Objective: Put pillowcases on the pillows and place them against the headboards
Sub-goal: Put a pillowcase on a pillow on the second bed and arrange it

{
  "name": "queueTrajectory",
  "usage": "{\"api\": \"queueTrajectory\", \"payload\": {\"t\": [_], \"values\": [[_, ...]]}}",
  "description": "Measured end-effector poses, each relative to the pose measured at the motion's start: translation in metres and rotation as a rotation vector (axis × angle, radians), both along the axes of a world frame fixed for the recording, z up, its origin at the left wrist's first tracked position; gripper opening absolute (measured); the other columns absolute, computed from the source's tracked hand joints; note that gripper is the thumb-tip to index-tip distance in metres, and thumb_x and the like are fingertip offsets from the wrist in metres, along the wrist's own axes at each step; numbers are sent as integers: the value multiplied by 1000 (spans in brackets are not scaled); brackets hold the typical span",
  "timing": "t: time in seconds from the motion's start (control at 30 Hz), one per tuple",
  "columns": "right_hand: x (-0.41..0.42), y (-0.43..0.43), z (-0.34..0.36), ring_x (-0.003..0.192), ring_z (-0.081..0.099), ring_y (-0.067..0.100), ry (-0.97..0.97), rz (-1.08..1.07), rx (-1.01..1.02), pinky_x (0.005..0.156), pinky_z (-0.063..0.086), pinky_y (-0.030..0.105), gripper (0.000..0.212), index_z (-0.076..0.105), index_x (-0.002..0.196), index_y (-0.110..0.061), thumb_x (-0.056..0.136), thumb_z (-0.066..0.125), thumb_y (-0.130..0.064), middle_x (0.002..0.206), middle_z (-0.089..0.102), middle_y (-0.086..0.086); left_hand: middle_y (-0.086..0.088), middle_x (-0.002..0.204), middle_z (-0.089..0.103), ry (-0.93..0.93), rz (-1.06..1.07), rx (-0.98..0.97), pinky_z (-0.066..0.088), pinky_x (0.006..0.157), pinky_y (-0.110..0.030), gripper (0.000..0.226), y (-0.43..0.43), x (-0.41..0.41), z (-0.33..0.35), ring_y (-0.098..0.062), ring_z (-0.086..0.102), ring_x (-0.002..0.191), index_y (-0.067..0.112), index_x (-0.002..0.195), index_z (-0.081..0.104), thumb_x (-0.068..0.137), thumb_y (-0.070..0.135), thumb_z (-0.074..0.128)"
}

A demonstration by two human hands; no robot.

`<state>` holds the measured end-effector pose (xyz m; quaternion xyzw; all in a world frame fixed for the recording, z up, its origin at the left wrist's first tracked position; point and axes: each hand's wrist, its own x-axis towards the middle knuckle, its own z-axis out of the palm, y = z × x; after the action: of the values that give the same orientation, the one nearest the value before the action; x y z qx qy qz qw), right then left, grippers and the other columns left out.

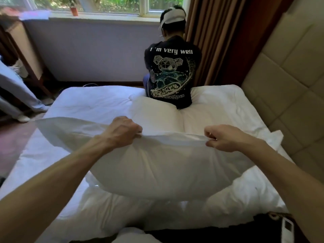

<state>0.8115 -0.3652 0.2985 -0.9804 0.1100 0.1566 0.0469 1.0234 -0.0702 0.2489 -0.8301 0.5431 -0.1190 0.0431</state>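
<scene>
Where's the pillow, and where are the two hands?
pillow [157, 165]: head view, middle of its white front.
left hand [122, 132]: head view, back of the hand.
right hand [226, 139]: head view, back of the hand.

A person [172, 67] in a dark printed T-shirt sits on the far edge of the bed [91, 100], back to the camera, facing a window [112, 6]. A brown curtain [215, 41] hangs just beside them. A small red object [74, 11] stands on the sill.

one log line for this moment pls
step: fitting pillowcase | left hand: pinches its top edge | right hand: pinches same edge | pillowcase: bulging, raised over bed | headboard: at right, untouched
</scene>
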Motion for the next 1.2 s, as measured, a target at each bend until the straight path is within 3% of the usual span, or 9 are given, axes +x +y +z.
{"api": "queueTrajectory", "payload": {"t": [0.1,0.23,0.37,0.5,0.7,0.8,0.97,1.1,1.2], "values": [[-27,-1,-31,77,53,22,22,-80,-27,67,44,36,22,43,90,-25,93,55,-43,81,54,-6,-2,54,64,48,-24,-11,38,50,-23,16,-11,-14,-37,-27,65,53,21,65,65,69,28,79],[-68,21,-103,70,52,26,9,-127,-58,61,43,37,20,34,93,-25,98,47,-38,80,57,0,1,54,61,108,-98,-13,44,52,-25,7,5,-46,-112,-23,62,50,20,62,63,60,17,69],[-97,40,-154,63,57,26,-84,-229,-117,49,38,35,21,30,94,-26,95,50,-29,66,45,-6,3,89,70,98,-204,-159,48,61,-33,22,47,-72,-165,-23,60,68,20,89,71,76,4,62],[-93,49,-166,52,50,25,-81,-269,-212,43,22,28,28,38,92,-22,79,60,-11,58,43,-6,4,99,69,25,-183,-293,48,71,-35,22,80,-62,-176,-23,60,74,18,90,69,83,-2,65],[-52,71,-163,77,58,21,-123,-162,-44,54,38,32,22,39,98,-30,83,55,-26,92,55,-7,7,94,72,-49,77,-386,42,99,-47,19,116,-30,-167,-21,65,77,22,81,70,84,3,64],[-15,106,-175,97,57,23,-44,19,-32,62,45,35,46,48,117,-28,74,57,-39,111,54,-3,8,99,73,-21,128,-384,39,104,-46,19,132,-21,-170,-21,65,76,21,87,70,84,3,64],[34,162,-193,94,54,27,-165,78,-84,76,47,37,50,55,116,-23,67,64,-28,102,54,1,6,84,72,30,122,-368,41,104,-46,19,137,-21,-166,-18,65,71,20,78,69,87,5,61],[38,179,-201,87,58,26,-281,73,-94,64,49,36,35,63,105,-21,73,68,-10,99,60,1,4,80,69,91,58,-346,41,106,-45,19,147,-22,-163,-19,65,75,18,77,68,88,5,60],[31,181,-208,62,58,22,-177,112,-67,42,42,31,26,65,88,-23,69,73,-8,72,62,-3,3,84,69,136,55,-349,43,105,-44,16,150,-23,-161,-21,66,80,18,81,69,87,4,64]]}}
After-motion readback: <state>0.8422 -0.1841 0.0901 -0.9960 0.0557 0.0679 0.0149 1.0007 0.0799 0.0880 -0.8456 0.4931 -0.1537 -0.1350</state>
